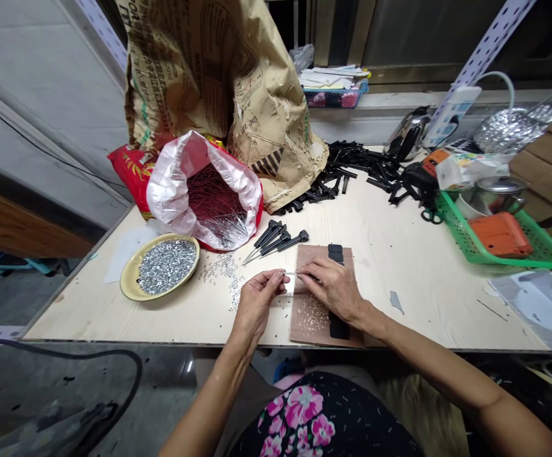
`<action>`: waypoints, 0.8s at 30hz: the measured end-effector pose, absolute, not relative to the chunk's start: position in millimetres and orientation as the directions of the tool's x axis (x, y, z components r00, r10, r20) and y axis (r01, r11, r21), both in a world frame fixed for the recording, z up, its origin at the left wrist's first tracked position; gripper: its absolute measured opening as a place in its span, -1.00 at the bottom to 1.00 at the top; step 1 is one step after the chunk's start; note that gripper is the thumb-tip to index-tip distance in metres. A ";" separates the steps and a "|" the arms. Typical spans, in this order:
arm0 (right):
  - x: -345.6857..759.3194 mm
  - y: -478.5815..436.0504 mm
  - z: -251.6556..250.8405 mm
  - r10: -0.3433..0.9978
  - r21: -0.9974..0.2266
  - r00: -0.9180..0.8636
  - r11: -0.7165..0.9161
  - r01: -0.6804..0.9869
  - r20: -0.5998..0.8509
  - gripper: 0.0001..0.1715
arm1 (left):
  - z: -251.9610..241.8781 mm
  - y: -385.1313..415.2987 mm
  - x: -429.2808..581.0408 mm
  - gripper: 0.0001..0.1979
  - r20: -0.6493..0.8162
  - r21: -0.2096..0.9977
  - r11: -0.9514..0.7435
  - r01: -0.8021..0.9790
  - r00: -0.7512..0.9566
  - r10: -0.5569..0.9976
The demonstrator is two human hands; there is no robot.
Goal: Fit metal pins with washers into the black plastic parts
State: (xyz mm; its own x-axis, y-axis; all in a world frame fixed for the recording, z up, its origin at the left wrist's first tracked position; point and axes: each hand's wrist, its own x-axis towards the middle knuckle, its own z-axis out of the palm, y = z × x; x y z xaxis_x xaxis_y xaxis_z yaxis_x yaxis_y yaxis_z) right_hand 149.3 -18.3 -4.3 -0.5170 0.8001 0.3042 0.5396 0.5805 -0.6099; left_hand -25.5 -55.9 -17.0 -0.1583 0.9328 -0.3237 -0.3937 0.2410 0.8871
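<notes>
The person's 2 hands meet over the surface (428, 311), near its front edge. The left hand (259, 298) pinches 1 end of a thin metal rod (291, 274) between the thumb and the fingers. The right hand (333, 285) has its fingers closed around the other end, so the rod lies almost level between both hands. Whether a small piece sits at the left end, it is not possible to tell.

Under the right hand there is a brown board (311, 317), and the hand partly covers a black strip (339, 327) on it. Just behind the hands lie several black-handled tools (282, 241). To the left, small metal pieces (225, 266) are scattered beside a yellow bowl (127, 278), which contains many more.
</notes>
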 end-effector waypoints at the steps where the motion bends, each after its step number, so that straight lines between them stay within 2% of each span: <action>1: 150.9 -18.6 -4.0 0.799 -0.600 -0.515 0.586 0.545 0.312 -0.68 | -15.9 -55.1 -23.0 -0.72 -0.328 0.881 0.243 -0.406 -0.153 0.932; 9: 156.8 -21.7 -2.8 0.803 -0.509 -0.485 0.595 0.622 0.346 -0.69 | -12.1 -48.8 -8.3 -0.69 -0.345 0.852 0.251 -0.459 -0.133 0.929; 12: 157.7 -23.0 -4.6 0.804 -0.484 -0.469 0.594 0.642 0.365 -0.71 | -12.4 -48.4 -4.7 -0.71 -0.293 0.902 0.211 -0.377 -0.177 0.939; 17: 158.6 -26.9 -4.9 0.817 -0.455 -0.412 0.569 0.685 0.403 -0.76 | -10.6 -48.6 1.6 -0.74 -0.144 0.988 0.124 -0.088 -0.277 0.950; 21: 159.4 -28.4 -6.5 0.841 -0.460 -0.358 0.527 0.715 0.406 -0.85 | -10.3 -46.4 6.4 -0.73 -0.145 0.989 0.133 -0.060 -0.270 0.952; 24: 159.5 -28.4 -10.9 0.809 -0.353 -0.355 0.540 0.764 0.469 -0.83 | -13.2 -44.5 8.8 -0.73 -0.170 0.984 0.149 -0.098 -0.257 0.951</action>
State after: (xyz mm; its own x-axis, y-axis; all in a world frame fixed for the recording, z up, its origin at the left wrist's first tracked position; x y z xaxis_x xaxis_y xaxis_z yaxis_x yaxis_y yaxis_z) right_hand 159.5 -28.4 -10.9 -0.3552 0.8086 0.4691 0.7638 0.5403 -0.3530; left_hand 8.8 -44.5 -13.2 -0.2570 0.9513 -0.1701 -0.0983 0.1494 0.9839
